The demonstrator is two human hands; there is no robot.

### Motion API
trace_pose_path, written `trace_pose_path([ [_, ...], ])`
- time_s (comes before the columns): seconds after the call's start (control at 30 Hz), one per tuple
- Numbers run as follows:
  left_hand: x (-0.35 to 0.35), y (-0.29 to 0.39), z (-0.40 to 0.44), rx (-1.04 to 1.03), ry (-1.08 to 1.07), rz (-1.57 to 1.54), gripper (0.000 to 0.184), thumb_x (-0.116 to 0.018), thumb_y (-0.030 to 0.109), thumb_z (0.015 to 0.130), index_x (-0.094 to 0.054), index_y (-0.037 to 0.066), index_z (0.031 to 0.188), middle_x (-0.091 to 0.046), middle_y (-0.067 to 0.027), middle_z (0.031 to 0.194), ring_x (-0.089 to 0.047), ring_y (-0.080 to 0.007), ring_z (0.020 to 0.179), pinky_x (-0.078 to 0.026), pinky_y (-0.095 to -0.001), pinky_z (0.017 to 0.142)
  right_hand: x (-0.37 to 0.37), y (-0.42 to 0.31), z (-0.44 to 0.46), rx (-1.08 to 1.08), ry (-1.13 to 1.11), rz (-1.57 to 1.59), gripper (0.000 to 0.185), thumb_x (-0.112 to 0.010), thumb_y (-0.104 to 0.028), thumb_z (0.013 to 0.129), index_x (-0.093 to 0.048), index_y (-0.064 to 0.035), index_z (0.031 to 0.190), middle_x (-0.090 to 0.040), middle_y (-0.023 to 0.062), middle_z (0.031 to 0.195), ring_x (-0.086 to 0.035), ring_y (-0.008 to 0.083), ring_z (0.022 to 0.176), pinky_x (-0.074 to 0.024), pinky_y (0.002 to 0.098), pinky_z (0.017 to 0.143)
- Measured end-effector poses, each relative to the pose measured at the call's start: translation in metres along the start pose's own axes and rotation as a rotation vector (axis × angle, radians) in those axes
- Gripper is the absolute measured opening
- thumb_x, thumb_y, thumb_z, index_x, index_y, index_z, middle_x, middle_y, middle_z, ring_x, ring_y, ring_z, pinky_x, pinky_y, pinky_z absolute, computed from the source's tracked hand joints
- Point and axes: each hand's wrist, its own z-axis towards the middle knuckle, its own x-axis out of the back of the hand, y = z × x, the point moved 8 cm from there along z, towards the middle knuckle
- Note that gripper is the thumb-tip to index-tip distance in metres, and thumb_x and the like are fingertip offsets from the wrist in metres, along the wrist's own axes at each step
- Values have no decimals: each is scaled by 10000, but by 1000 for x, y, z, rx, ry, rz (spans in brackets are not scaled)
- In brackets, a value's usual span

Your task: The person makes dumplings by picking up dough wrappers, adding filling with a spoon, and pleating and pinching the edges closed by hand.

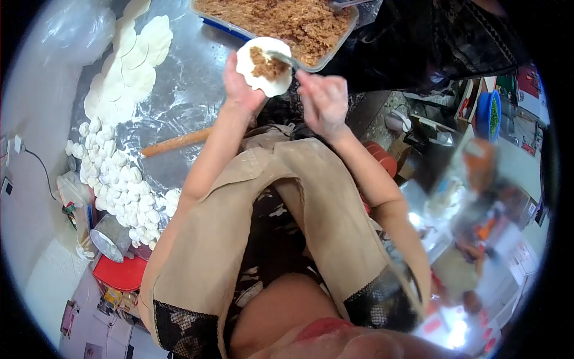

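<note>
In the head view, a round white dough wrapper (280,85) rests on my left hand (240,88), its fingers curled round the left edge. Brown minced filling (260,64) lies in the wrapper's middle. My right hand (326,103) is closed on the handle of a thin metal utensil (287,59), whose tip touches the filling; I cannot tell if it is a spoon or a spatula. Just beyond both hands stands a clear plastic container (345,46) heaped with the same kind of filling (281,18).
A wooden rolling pin (176,142) lies on the floured metal table (185,72). Overlapping flat wrappers (128,69) and a pile of small white dough pieces (119,185) sit to the left. Someone in dark clothing (418,42) is close at the upper right. A blue basin (485,113) stands far right.
</note>
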Motion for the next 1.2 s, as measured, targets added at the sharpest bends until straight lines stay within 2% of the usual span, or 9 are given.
trace_pose_path([
  [0.13, 23, 13, -2, -26, 69, 31, 586, -245, 420, 950, -365, -9, 1330, -420, -216, 1342, -407, -413, 1229, -304, -560, 1035, -28, 81, 5, -246, 111, -68, 173, -645, -91, 777, -677, -85, 947, -595, 49, 743, -538, 222, 718, -393, 344, 680],
  [0.33, 38, 7, 3, 8, 43, 25, 604, -264, 473, 945, -394, 11, 1312, -448, -197, 1322, -439, -402, 1204, -328, -560, 1018, -83, 106, -5, -318, -97, 6, 137, -630, -132, 781, -704, -51, 864, -669, 90, 810, -587, 266, 788, -458, 350, 729],
  [0.53, 37, 6, 8, 37, -17, 17, 608, -298, 480, 938, -396, 8, 1308, -448, -199, 1321, -442, -399, 1204, -338, -557, 1013, -81, 146, -30, -890, -156, 475, 219, -554, -156, 899, -684, 12, 954, -657, 38, 764, -575, 78, 727, -456, 219, 649],
  [0.67, 30, 5, 8, 44, -49, 24, 613, -310, 478, 935, -389, 1, 1312, -442, -207, 1323, -439, -400, 1206, -337, -556, 1015, -66, 155, -31, -1148, -84, 670, 216, -568, -168, 890, -685, 1, 957, -646, 15, 739, -525, 62, 669, -413, 200, 645],
  [0.8, 15, -2, 13, 54, -81, -21, 618, -311, 475, 934, -382, -4, 1317, -438, -211, 1326, -436, -397, 1210, -326, -553, 1025, -28, 126, -19, -1095, 28, 709, 206, -552, -138, 899, -677, 11, 969, -646, 11, 777, -523, 61, 687, -408, 210, 650],
  [0.93, -13, -9, 11, 82, -134, -34, 619, -278, 477, 939, -396, -6, 1308, -454, -207, 1312, -440, -384, 1209, -321, -533, 1036, 8, 28, 9, 0, 162, -35, 261, -670, -57, 767, -677, -79, 1028, -627, 21, 814, -526, 156, 668, -393, 267, 614],
  [0.97, -21, -10, 12, 51, -150, -37, 614, -255, 481, 940, -427, 3, 1284, -487, -191, 1282, -456, -366, 1196, -333, -513, 1031, -2, 17, -2, 75, 146, -88, 324, -685, -98, 742, -662, -99, 1065, -620, 1, 814, -522, 166, 701, -382, 286, 631],
  [1.07, -24, -14, 22, 37, -124, -49, 609, -232, 481, 941, -452, 11, 1259, -512, -175, 1258, -473, -349, 1178, -346, -500, 1023, -25, 4, -20, 123, -27, -167, 356, -687, -175, 745, -651, -115, 1094, -618, -16, 886, -515, 153, 689, -366, 285, 632],
  [1.2, -27, -14, 19, 9, -83, -81, 600, -217, 486, 938, -465, 38, 1252, -529, -154, 1237, -487, -333, 1161, -352, -499, 1016, 3, 2, -4, 19, 74, -87, 336, -636, -58, 764, -626, -13, 1097, -623, 82, 934, -533, 217, 742, -391, 322, 690],
])
